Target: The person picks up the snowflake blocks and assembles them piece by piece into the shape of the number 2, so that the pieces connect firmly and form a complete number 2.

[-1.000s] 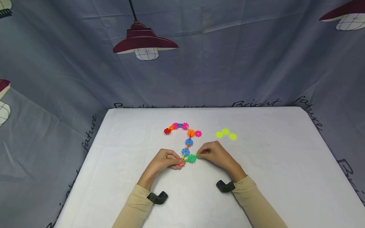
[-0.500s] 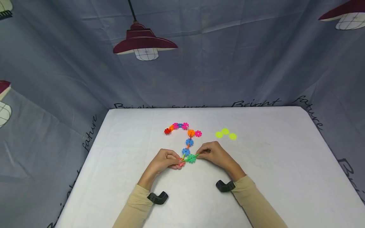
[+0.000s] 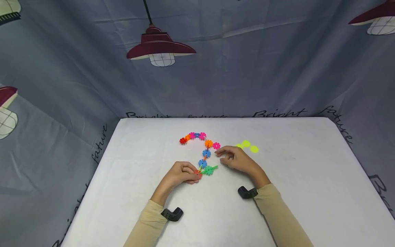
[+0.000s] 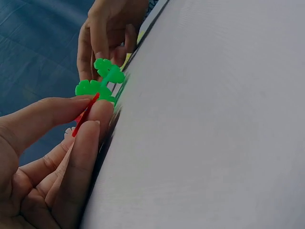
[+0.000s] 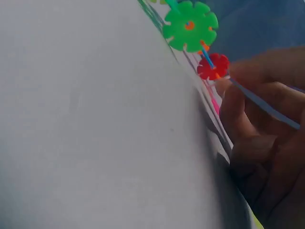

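A curved chain of interlocking plastic snowflake discs lies on the white table in the head view. Its far end is a dark red disc (image 3: 183,141); blue discs (image 3: 206,153) run down towards me. At the near end my left hand (image 3: 180,174) pinches a coral-red disc (image 4: 86,114) between thumb and fingers, seen edge-on in the left wrist view. Joined beyond it are a flat green disc (image 3: 209,170) and a second green disc (image 3: 215,167) set on edge. My right hand (image 3: 240,161) hovers just right of the chain, fingers loosely bent and apart, holding nothing.
Loose yellow-green discs (image 3: 254,149) lie past the right hand, one partly covered by it. A pink disc (image 3: 216,145) sits beside the orange disc (image 3: 208,143). A grey printed curtain (image 3: 247,68) hangs behind the table's far edge.
My right hand has let go of the green disc on edge and moved up and right, its fingers parting. The left hand keeps its pinch on the coral-red disc.
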A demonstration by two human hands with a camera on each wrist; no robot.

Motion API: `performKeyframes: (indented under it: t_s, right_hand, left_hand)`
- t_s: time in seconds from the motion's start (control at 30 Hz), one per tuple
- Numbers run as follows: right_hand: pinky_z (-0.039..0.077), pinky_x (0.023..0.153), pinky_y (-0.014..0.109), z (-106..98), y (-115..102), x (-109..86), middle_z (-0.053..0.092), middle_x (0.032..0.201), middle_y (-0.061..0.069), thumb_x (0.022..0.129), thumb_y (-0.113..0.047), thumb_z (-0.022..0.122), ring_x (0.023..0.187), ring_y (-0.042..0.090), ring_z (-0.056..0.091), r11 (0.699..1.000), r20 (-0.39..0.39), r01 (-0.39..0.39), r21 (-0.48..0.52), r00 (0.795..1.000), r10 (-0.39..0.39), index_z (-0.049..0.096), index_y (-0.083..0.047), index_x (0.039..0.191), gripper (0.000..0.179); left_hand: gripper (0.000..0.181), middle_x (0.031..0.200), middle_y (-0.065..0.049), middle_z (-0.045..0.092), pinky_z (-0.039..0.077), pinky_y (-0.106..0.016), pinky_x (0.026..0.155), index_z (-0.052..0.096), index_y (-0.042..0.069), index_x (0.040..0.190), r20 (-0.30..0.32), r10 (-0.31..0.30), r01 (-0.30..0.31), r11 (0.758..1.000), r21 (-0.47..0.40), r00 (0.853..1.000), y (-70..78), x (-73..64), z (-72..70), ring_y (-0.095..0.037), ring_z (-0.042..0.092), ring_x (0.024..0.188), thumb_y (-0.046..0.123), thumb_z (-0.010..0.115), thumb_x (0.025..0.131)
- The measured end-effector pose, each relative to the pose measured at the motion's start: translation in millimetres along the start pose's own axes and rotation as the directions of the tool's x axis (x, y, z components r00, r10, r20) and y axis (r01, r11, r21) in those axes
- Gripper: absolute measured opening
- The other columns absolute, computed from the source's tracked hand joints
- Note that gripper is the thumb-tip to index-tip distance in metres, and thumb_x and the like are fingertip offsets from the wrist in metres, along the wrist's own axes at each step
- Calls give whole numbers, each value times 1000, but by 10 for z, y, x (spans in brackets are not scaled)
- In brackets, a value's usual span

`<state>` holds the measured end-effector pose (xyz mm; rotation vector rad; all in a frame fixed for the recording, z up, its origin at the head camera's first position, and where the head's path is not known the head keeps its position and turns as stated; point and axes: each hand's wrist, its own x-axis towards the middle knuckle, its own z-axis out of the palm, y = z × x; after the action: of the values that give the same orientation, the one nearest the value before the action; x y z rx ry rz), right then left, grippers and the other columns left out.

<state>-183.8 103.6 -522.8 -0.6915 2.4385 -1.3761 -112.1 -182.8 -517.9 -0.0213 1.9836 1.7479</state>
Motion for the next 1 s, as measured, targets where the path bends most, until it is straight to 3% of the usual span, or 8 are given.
performKeyframes:
  t_s: [0.13, 0.27, 0.43, 0.53, 0.7, 0.83, 0.93, 1.0]
  right_hand:
    - [50, 76, 29, -2, 30, 98, 67, 134, 7, 100, -12, 68, 82, 17, 59, 994, -88, -6, -105, 996, -3, 67, -12, 135, 35]
    - [52, 86, 36, 17, 30, 177, 62, 145, 7, 101, -15, 67, 92, 19, 59, 976, -78, 0, -217, 997, -17, 60, -14, 145, 44]
    - [48, 71, 29, 27, 9, 209, 71, 124, 5, 96, -13, 74, 73, 15, 53, 960, -69, 11, -280, 997, -32, 69, -13, 133, 38]
    - [44, 66, 24, 25, -1, 203, 71, 114, 4, 92, -13, 78, 72, 12, 51, 960, -89, -4, -280, 996, -22, 73, -12, 125, 33]
    - [42, 65, 25, 6, -29, 153, 66, 104, 6, 88, -17, 83, 75, 15, 50, 965, -107, -102, -243, 991, 78, 74, -9, 117, 31]
    - [43, 64, 25, -10, -50, 83, 64, 92, 6, 86, -16, 85, 73, 16, 51, 972, -77, -152, -178, 987, 140, 72, -9, 104, 24]
    - [49, 59, 24, -18, -47, 4, 65, 82, 5, 88, -14, 83, 65, 15, 56, 981, -27, -187, -48, 982, 186, 68, -6, 102, 22]
    - [53, 57, 24, -19, -32, -58, 68, 78, 5, 91, -13, 79, 61, 14, 60, 972, 17, -222, 77, 975, 221, 67, -3, 105, 21]
  left_hand:
    - [30, 79, -3, 74, 64, -30, 70, 68, -5, 107, -19, -1, 1, 1000, -6, 1000, -5, -8, 4, -19, 79, 79, 4, 84, 83]
    - [30, 79, -2, 72, 65, -32, 71, 67, -4, 106, -24, 2, -3, 1000, -10, 1000, 0, -19, 5, -20, 79, 80, 3, 84, 83]
    - [31, 78, -1, 70, 65, -32, 72, 66, -4, 106, -21, 1, -1, 1000, -15, 1000, 10, -27, 8, -20, 79, 79, 3, 84, 83]
    - [30, 77, -1, 70, 64, -31, 71, 66, -4, 107, -19, 2, -3, 1000, -14, 1000, 14, -19, 10, -20, 79, 78, 2, 84, 83]
    - [30, 77, -1, 70, 64, -31, 71, 66, -5, 107, -14, 8, -8, 1000, 1, 1000, 9, -6, 14, -20, 79, 78, 1, 83, 83]
    - [30, 78, -2, 73, 64, -30, 71, 66, -4, 108, -8, 8, -8, 1000, 3, 1000, 7, -4, 12, -19, 79, 79, 2, 83, 84]
    - [30, 81, -5, 76, 64, -29, 71, 66, -5, 109, -4, 12, -12, 1000, -4, 1000, -2, 3, 1, -19, 79, 78, 3, 82, 86]
    - [28, 84, -10, 78, 64, -29, 71, 66, -7, 110, 2, 25, -25, 1000, -4, 1000, -13, 9, -11, -18, 79, 78, 4, 79, 88]
